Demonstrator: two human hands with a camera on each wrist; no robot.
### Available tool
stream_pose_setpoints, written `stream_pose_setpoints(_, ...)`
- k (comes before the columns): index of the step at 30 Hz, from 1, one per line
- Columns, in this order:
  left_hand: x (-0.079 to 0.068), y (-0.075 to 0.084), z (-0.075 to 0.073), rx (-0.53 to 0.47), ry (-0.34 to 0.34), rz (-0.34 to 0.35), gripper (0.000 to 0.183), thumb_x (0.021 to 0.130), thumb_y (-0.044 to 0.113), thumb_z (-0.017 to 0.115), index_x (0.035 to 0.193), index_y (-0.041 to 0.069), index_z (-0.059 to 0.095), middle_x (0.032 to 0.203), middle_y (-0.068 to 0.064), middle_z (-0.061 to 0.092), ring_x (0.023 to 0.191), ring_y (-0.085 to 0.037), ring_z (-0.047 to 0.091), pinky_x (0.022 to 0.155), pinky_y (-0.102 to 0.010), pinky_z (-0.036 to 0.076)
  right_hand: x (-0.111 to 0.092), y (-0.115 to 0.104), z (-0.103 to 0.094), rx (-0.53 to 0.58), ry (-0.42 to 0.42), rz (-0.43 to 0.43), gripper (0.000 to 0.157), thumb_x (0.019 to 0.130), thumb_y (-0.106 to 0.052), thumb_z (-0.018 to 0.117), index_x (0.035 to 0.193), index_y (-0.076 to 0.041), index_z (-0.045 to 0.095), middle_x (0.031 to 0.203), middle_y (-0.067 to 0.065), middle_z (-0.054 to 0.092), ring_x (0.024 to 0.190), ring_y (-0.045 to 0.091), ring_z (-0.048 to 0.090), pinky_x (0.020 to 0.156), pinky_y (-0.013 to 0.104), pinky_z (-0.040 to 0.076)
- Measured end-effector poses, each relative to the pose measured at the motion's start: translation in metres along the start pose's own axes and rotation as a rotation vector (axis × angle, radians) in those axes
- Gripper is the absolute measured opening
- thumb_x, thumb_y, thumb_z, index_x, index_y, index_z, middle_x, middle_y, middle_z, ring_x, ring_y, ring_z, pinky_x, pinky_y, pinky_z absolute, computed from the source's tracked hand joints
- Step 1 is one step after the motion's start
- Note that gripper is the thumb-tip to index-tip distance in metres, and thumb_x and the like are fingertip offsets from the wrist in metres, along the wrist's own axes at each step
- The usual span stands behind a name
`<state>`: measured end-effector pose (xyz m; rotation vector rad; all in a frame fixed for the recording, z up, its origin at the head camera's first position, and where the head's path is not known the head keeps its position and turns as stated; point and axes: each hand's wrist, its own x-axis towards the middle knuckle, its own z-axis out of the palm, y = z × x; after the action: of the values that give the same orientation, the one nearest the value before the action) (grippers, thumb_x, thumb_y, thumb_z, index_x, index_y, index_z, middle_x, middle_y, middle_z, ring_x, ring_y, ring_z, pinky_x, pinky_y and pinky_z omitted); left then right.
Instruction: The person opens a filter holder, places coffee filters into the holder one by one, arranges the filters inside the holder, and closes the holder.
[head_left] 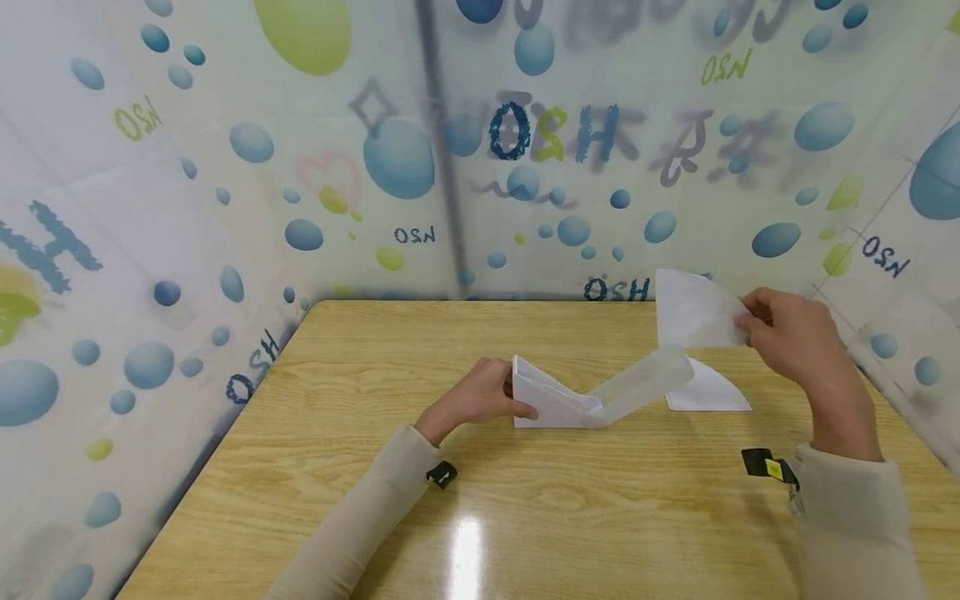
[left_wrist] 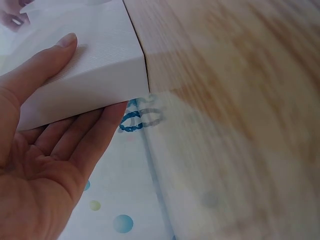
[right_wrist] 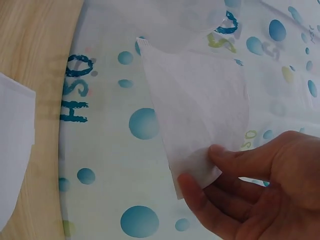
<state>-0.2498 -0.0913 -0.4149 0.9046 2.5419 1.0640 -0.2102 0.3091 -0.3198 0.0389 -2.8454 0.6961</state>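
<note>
My left hand (head_left: 487, 393) grips a thick white stack of paper coffee filters (head_left: 551, 408), thumb on the near face and fingers behind it. In the left wrist view the stack's ribbed face (left_wrist: 105, 45) shows under that thumb. A translucent plastic sleeve (head_left: 637, 385) stretches from the stack up to the right. Above the table's right part, my right hand (head_left: 795, 329) pinches a single fan-shaped coffee filter (head_left: 693, 308) by its corner. Its crimped edge is visible in the right wrist view. Another fan-shaped filter (head_left: 708, 390) lies below, partly covered by the sleeve.
A wood-grain table (head_left: 375, 500) reaches back to a pale curtain (head_left: 360, 233) printed with blue and green drops. The curtain also hangs along the left and right sides. Dark straps sit at both wrists.
</note>
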Motion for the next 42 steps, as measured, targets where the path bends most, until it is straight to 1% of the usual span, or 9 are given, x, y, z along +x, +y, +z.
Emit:
stream_pose_setpoints(7, 0.001, -0.002, 0.001, -0.008, -0.004, 0.004, 0.035, 0.085, 0.02, 0.087, 0.116, 0.011, 0.074, 0.104, -0.005, 0.079, 0.081, -0.006, 0.072, 0.069, -0.024, 0.058, -0.002, -0.006, 0.0, 0.002, 0.032, -0.016, 0.022, 0.104, -0.01, 0.057, 0.115, 0.009, 0.061, 0.088, 0.022, 0.066, 0.074, 0.03, 0.056, 0.057, 0.033, 0.042)
stream_pose_setpoints(14, 0.002, -0.002, 0.0, 0.01, 0.0, 0.01, 0.036, 0.085, 0.022, 0.087, 0.117, 0.012, 0.074, 0.105, -0.004, 0.079, 0.082, -0.007, 0.073, 0.069, -0.024, 0.058, -0.005, -0.012, -0.004, 0.001, 0.048, -0.04, 0.021, 0.104, -0.01, 0.058, 0.113, 0.008, 0.062, 0.085, 0.021, 0.067, 0.07, 0.028, 0.057, 0.056, 0.033, 0.041)
stream_pose_setpoints(18, 0.003, -0.002, 0.0, 0.027, 0.005, 0.008, 0.035, 0.085, 0.023, 0.087, 0.116, 0.012, 0.074, 0.103, -0.003, 0.079, 0.081, -0.006, 0.072, 0.068, -0.023, 0.057, -0.007, -0.014, -0.007, 0.013, 0.047, -0.044, 0.022, 0.105, -0.013, 0.058, 0.113, 0.007, 0.063, 0.086, 0.021, 0.07, 0.07, 0.025, 0.058, 0.055, 0.032, 0.042)
stream_pose_setpoints(22, 0.002, -0.002, 0.0, 0.017, 0.0, 0.005, 0.035, 0.085, 0.022, 0.087, 0.116, 0.012, 0.074, 0.103, -0.004, 0.08, 0.08, -0.006, 0.072, 0.068, -0.024, 0.058, -0.009, -0.018, -0.008, 0.023, 0.067, -0.063, 0.022, 0.106, -0.015, 0.058, 0.113, 0.005, 0.065, 0.088, 0.019, 0.072, 0.07, 0.019, 0.059, 0.055, 0.029, 0.042)
stream_pose_setpoints(25, 0.002, -0.002, 0.0, 0.006, -0.004, 0.004, 0.035, 0.085, 0.02, 0.087, 0.116, 0.011, 0.074, 0.103, -0.004, 0.08, 0.08, -0.006, 0.072, 0.068, -0.024, 0.058, -0.01, -0.02, -0.008, 0.022, 0.082, -0.074, 0.023, 0.106, -0.016, 0.059, 0.114, 0.004, 0.066, 0.089, 0.019, 0.073, 0.069, 0.018, 0.059, 0.055, 0.028, 0.042)
stream_pose_setpoints(33, 0.002, -0.002, 0.0, 0.018, 0.0, 0.007, 0.033, 0.084, 0.021, 0.088, 0.114, 0.012, 0.075, 0.101, -0.003, 0.08, 0.079, -0.004, 0.072, 0.067, -0.023, 0.058, -0.012, -0.031, -0.008, 0.031, 0.07, -0.076, 0.021, 0.105, -0.014, 0.059, 0.116, 0.004, 0.065, 0.091, 0.02, 0.071, 0.073, 0.024, 0.059, 0.055, 0.029, 0.043)
stream_pose_setpoints(37, 0.002, -0.001, 0.0, 0.014, -0.006, 0.005, 0.033, 0.085, 0.02, 0.087, 0.114, 0.013, 0.075, 0.102, -0.003, 0.08, 0.079, -0.005, 0.072, 0.068, -0.023, 0.058, -0.014, -0.036, -0.006, 0.031, 0.071, -0.096, 0.019, 0.104, -0.013, 0.06, 0.114, 0.003, 0.066, 0.09, 0.018, 0.072, 0.073, 0.023, 0.061, 0.058, 0.03, 0.044)
stream_pose_setpoints(42, 0.001, -0.001, -0.001, -0.001, -0.009, -0.005, 0.033, 0.085, 0.02, 0.087, 0.115, 0.013, 0.075, 0.103, -0.004, 0.08, 0.08, -0.005, 0.072, 0.069, -0.024, 0.058, -0.016, -0.04, -0.007, 0.026, 0.064, -0.126, 0.019, 0.105, -0.015, 0.06, 0.112, 0.002, 0.066, 0.085, 0.014, 0.072, 0.072, 0.021, 0.059, 0.06, 0.03, 0.042)
